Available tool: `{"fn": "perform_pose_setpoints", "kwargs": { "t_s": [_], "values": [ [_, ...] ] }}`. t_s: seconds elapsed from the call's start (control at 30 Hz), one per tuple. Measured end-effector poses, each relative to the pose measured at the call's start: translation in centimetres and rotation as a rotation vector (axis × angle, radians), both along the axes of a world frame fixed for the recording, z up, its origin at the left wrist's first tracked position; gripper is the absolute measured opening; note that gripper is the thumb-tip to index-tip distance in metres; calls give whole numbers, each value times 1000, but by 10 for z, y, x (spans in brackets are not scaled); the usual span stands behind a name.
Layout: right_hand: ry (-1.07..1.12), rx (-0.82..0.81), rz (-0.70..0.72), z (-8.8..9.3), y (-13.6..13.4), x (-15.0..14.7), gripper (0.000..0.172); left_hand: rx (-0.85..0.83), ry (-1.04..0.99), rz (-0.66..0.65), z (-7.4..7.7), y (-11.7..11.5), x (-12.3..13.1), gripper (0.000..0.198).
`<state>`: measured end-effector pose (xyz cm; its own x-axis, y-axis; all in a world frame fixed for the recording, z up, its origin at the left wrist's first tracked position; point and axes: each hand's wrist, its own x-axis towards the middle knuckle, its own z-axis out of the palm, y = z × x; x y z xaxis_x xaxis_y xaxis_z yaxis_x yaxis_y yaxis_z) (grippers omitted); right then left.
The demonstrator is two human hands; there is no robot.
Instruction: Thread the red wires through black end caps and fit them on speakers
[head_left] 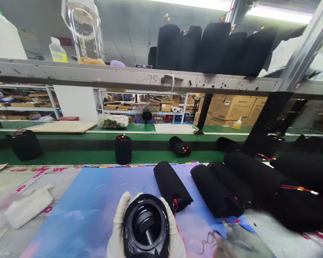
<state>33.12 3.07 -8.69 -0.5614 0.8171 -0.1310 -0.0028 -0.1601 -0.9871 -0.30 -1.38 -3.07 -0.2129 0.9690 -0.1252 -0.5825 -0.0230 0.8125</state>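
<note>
In white gloves, my left hand (pixel 117 225) and my right hand (pixel 174 229) wrap round the two sides of a black round housing (pixel 127 234) low in the middle of the head view. Its ringed opening faces me, and inside it shows a dark stepped knob on a shiny rod. The underside of the housing is out of view. Just beyond my right hand lies a black cloth-covered cylinder (pixel 172 184) with a red connector at its near end. Another black cylinder (pixel 214 190) lies further right, its red and yellow leads hanging out.
A blue-purple printed sheet (pixel 78 211) covers the bench. More black cylinders (pixel 298 200) are piled at right. Behind runs a green belt (pixel 75 157) carrying a standing black cylinder (pixel 123 150). Overhead crosses a metal shelf (pixel 118 76). A white glove (pixel 29 208) lies at left.
</note>
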Motion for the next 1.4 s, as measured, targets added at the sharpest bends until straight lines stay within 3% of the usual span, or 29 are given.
{"fn": "perform_pose_setpoints", "kwargs": {
  "t_s": [0.1, 0.17, 0.27, 0.37, 0.5, 0.63, 0.73, 0.87, 1.0, 1.17, 1.3, 1.4],
  "values": [
    [40, -158, 178, -14, 3, 10, 75, -43, -144, 7, 1, 4, 8, 73],
    [71, -160, 165, -21, 5, 14, 78, -68, -162, -15, 3, 4, 10, 73],
    [14, -140, 83, -27, 7, 16, 58, -30, -174, -25, 5, 3, 9, 67],
    [-12, -129, 56, -26, 7, 15, 47, -4, -229, -35, 5, 3, 10, 63],
    [76, -226, 62, -19, 5, 11, 65, -48, -328, -23, 7, 3, 16, 66],
    [59, -241, 60, -17, 3, 12, 65, -110, -419, 63, 17, 1, 27, 82],
    [42, -197, 78, -11, 1, 5, 66, -109, -373, 101, 27, -2, 33, 90],
    [18, -15, -42, 12, -3, -39, 53, -140, -246, 62, 26, -6, 29, 89],
    [41, 100, -118, 26, -11, -106, 44, 1, -78, 17, 5, -12, 19, 106],
    [97, 213, -263, 39, -26, -171, 85, 178, 282, 108, -11, -10, 3, 113],
    [204, 127, -640, 61, -32, -210, 80, 185, 460, 120, -11, -3, -5, 113],
    [199, 60, -808, 75, -32, -226, 86, 175, 545, 122, -18, 1, -6, 100]
  ]
}}
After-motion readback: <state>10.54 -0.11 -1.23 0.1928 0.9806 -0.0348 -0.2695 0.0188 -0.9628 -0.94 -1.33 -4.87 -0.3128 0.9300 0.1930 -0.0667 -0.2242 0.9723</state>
